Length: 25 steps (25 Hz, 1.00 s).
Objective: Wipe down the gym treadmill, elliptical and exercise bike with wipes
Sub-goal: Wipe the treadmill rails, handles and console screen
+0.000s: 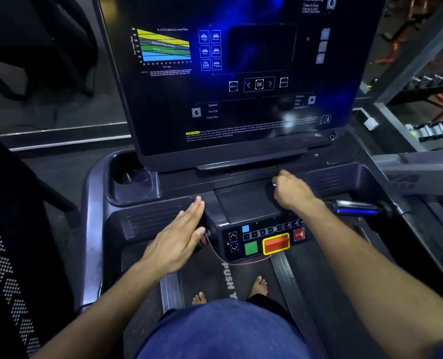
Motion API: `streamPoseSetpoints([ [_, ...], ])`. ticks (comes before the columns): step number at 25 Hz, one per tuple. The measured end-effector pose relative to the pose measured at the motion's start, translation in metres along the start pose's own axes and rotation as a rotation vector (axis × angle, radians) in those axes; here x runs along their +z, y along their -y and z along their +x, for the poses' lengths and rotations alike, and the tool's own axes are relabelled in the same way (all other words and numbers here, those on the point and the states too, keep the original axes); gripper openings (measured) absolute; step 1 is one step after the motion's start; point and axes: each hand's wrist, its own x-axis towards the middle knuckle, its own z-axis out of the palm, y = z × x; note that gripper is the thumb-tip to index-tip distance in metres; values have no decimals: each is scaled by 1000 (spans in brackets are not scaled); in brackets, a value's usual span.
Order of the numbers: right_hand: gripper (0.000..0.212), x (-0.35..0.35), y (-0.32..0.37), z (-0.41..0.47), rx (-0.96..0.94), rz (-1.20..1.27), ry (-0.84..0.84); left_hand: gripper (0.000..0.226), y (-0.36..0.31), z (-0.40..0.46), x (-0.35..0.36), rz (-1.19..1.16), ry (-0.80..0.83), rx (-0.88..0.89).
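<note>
Dark plastic treadmill console (246,203), my hands on it.
My left hand (176,242) lies flat for balance; my right hand (290,189) curls closed, a wipe unconfirmed.

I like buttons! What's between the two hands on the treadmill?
In the head view, a button panel with an orange stop bar sits between the left hand and the right hand.

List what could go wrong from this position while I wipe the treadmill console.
1. The left hand lies flat right beside the control panel; a slip could press the green button while your bare feet stand on the belt.
2. The thin red cord hangs below the panel; a forearm may snag it.
3. The right hand is curled, and hardly any wipe shows, so it may be wiping poorly.
</note>
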Motion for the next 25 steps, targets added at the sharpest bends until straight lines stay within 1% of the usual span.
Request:
streamPoseSetpoints([
  [2,39,3,26,-8,-39,18,-7,63,0,0,1,-1,-9,4],
  [6,41,13,99,-26,-282,56,-14,64,2,0,2,15,-6,19],
  [8,41,20,116,-30,-338,86,-25,64,1,0,2,21,-5,21],
  [11,42,20,107,-24,-303,192,23,65,2,0,1,33,-8,23],
  [13,31,12,95,-32,-317,237,34,65,2,1,2,34,-6,22],
  [15,24,8,86,-58,-366,264,8,65,2,1,2,35,1,17],
  [18,23,6,71,-102,-419,371,-60,64,2,0,2,41,-3,23],
  [21,20,6,73,-100,-393,473,-103,65,1,0,2,58,-19,21],
  [23,18,7,91,-87,-457,456,-121,68,3,-9,6,110,-42,-18],
  [25,20,12,113,-70,-544,312,-82,71,6,-28,14,208,-97,-51],
])
